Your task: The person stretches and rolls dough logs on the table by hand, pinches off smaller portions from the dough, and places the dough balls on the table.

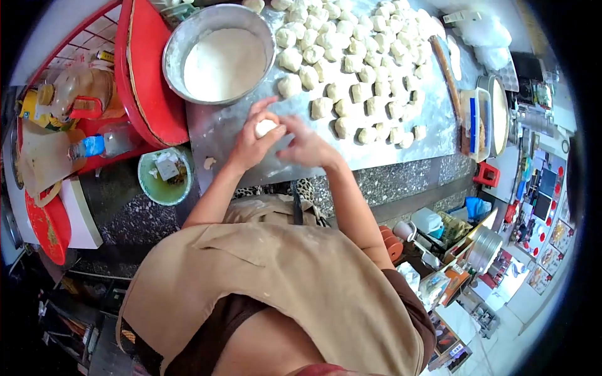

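Note:
A smooth white dough ball [265, 128] sits in my left hand [249, 143], whose fingers and thumb curl around it. My right hand [307, 145] is just to the right, blurred by motion, with its fingers apart and the fingertips close to the ball. Whether they touch it I cannot tell. Both hands are over the near part of a floury metal worktop [244, 166]. Beyond them lie many cut dough pieces [357, 93] in loose rows. A metal bowl [169, 59] with white flour [219, 66] stands behind my left hand.
A rolling pin [445, 75] lies at the right, near a clear plastic container [475, 125]. Left of the bowl stands a large red lid or tray [147, 81]. A green bowl [164, 195] with scraps sits at the left edge. A dough scrap [209, 163] lies near my left forearm.

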The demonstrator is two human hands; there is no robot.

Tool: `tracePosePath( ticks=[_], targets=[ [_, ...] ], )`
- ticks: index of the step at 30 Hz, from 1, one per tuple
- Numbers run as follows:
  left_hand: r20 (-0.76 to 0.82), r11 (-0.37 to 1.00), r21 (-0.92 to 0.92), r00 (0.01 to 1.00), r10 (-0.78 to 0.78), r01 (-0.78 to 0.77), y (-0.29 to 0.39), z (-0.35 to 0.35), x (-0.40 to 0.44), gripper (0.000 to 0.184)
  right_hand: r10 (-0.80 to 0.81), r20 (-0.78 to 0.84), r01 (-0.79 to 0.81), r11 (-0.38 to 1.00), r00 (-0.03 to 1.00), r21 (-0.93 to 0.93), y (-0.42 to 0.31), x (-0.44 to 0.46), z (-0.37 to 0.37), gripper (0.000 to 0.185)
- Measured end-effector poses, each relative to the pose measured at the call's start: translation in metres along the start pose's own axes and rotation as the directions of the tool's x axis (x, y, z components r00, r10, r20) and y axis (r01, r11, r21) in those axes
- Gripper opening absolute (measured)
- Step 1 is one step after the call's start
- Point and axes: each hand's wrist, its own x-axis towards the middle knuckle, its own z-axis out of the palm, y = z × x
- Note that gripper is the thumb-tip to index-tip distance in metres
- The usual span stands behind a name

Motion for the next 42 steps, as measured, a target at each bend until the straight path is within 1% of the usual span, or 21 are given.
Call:
tracePosePath(
  ticks=[2, 3, 4, 6, 8, 10, 12, 15, 19, 22, 24, 26, 28, 30, 31, 32, 33, 35, 38, 39, 42],
  targets=[
    [0.132, 0.984, -0.16, 0.986, 0.106, -0.085, 0.002, 0.009, 0.003, 0.022, 0.016, -0.106, 0.0, 0.99, 0.994, 0.144, -0.001, 0.002, 0.013, 0.056],
    [0.155, 0.897, -0.433, 0.988, -0.023, 0.089, 0.012, 0.012, -0.003, 0.04, 0.037, -0.208, 0.022, 0.961, 0.977, 0.277, -0.001, 0.002, 0.016, 0.049],
    [0.145, 0.895, -0.438, 0.989, -0.025, 0.087, 0.011, 0.012, -0.003, 0.04, 0.038, -0.198, 0.018, 0.962, 0.979, 0.272, -0.002, 0.0, 0.014, 0.049],
    [0.198, 0.981, -0.188, 0.976, 0.089, -0.051, 0.006, 0.004, -0.004, 0.055, 0.135, -0.189, 0.024, 0.749, 0.973, 0.663, -0.013, -0.006, 0.007, 0.037],
    [0.123, 0.999, -0.016, 0.991, 0.046, -0.044, 0.006, 0.006, -0.006, 0.056, 0.184, -0.17, -0.024, 0.743, 0.968, 0.669, -0.021, -0.014, 0.0, 0.031],
    [0.229, 0.927, 0.358, 0.951, -0.207, 0.115, 0.006, 0.001, -0.003, 0.051, 0.209, -0.186, -0.098, 0.874, 0.96, 0.475, -0.02, -0.019, -0.006, 0.034],
    [0.201, 0.898, 0.437, 0.969, -0.146, 0.045, 0.013, -0.002, -0.001, 0.041, 0.08, -0.256, 0.01, 0.943, 0.963, 0.333, -0.02, -0.019, -0.005, 0.038],
    [0.257, 0.837, 0.545, 0.943, -0.212, 0.04, 0.017, -0.004, -0.007, 0.029, -0.306, -0.433, 0.225, 0.947, 0.848, -0.228, -0.034, -0.018, 0.01, 0.03],
    [0.268, 0.849, 0.522, 0.96, -0.081, -0.074, 0.029, 0.0, -0.01, 0.023, -0.39, -0.617, 0.18, 0.909, 0.683, -0.376, -0.02, -0.005, 0.043, 0.012],
    [0.246, 0.833, 0.548, 0.967, -0.07, -0.079, 0.018, 0.001, -0.018, 0.023, -0.268, -0.643, 0.069, 0.946, 0.717, -0.317, -0.002, 0.002, 0.046, 0.014],
    [0.17, 0.862, 0.495, 0.985, 0.026, -0.108, 0.031, 0.009, -0.022, 0.022, -0.153, -0.658, -0.077, 0.949, 0.737, -0.306, 0.034, 0.024, 0.037, 0.02],
    [0.313, 0.985, 0.139, 0.948, 0.052, -0.1, 0.058, 0.008, -0.038, 0.017, -0.02, -0.676, -0.229, 0.933, 0.737, -0.277, 0.052, 0.031, 0.036, 0.027],
    [0.261, 0.996, 0.088, 0.964, -0.052, 0.03, 0.058, 0.0, -0.039, 0.014, -0.052, -0.571, -0.015, 0.994, 0.819, -0.112, 0.057, 0.039, 0.037, 0.049],
    [0.224, 0.894, -0.157, 0.897, -0.381, 0.419, 0.036, -0.014, -0.038, 0.012, -0.082, -0.499, -0.024, 0.979, 0.863, -0.202, 0.03, 0.021, 0.03, 0.066],
    [0.219, 0.976, -0.165, 0.97, -0.106, 0.144, 0.025, -0.018, -0.036, 0.011, -0.097, -0.46, -0.051, 0.953, 0.882, -0.3, 0.02, 0.009, 0.022, 0.065],
    [0.211, 0.974, -0.171, 0.971, -0.108, 0.145, 0.028, -0.014, -0.033, 0.011, -0.111, -0.411, -0.069, 0.915, 0.905, -0.398, 0.014, -0.001, 0.015, 0.063],
    [0.146, 0.994, -0.101, 0.989, -0.038, 0.053, 0.036, -0.008, -0.03, 0.011, -0.163, -0.183, 0.113, 0.961, 0.969, -0.253, 0.01, -0.01, 0.009, 0.059],
    [0.179, 0.995, -0.025, 0.979, 0.101, -0.098, 0.034, 0.0, -0.021, 0.023, -0.122, -0.154, 0.104, 0.987, 0.981, -0.12, -0.007, -0.017, 0.026, 0.056],
    [0.197, 0.936, -0.34, 0.98, -0.025, 0.092, 0.038, 0.011, -0.026, 0.054, -0.011, -0.209, 0.03, 0.996, 0.978, 0.09, -0.019, -0.023, 0.019, 0.045],
    [0.131, 0.982, -0.167, 0.985, 0.111, -0.088, 0.036, 0.013, -0.021, 0.081, 0.061, -0.234, 0.007, 0.96, 0.97, 0.279, -0.016, -0.024, 0.019, 0.042],
    [0.252, 0.974, 0.226, 0.966, -0.063, 0.005, 0.024, 0.011, -0.026, 0.073, 0.177, -0.269, -0.02, 0.865, 0.947, 0.501, -0.008, -0.032, 0.019, 0.036]
  ],
)
